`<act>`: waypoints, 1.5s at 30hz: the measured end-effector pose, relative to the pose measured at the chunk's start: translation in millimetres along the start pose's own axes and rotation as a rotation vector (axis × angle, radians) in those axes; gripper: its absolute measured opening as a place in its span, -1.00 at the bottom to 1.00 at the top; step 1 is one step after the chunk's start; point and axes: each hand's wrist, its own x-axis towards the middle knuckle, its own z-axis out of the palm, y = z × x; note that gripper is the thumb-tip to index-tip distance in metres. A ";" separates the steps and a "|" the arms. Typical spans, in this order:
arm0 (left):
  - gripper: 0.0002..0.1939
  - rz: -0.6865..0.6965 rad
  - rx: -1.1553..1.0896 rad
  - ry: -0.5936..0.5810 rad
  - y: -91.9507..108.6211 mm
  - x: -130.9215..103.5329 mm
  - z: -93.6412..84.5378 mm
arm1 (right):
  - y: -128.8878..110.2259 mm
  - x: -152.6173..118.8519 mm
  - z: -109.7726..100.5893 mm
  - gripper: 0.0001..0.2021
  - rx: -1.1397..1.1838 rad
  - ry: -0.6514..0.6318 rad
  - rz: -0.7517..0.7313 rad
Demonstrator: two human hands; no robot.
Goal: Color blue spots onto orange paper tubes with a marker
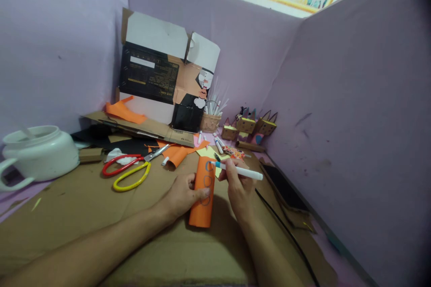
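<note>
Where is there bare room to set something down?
Bare cardboard lies between the scissors and left forearm, and, nearer than the orange tube, between left forearm and right forearm. Crowded: behind the tube, with paper scraps and markers.

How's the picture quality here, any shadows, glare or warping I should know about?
Head view: dim, uneven light; soft shadow right of the orange tube; wide-angle stretching toward the edges; dark upper-right corner; faint sheen on the black panel; small print on the flattened box too soft to read.
</note>
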 end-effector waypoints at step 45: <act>-0.64 0.003 -0.001 0.006 2.3 -2.0 0.8 | -4.4 -0.3 -0.5 -0.72 0.033 0.006 -0.001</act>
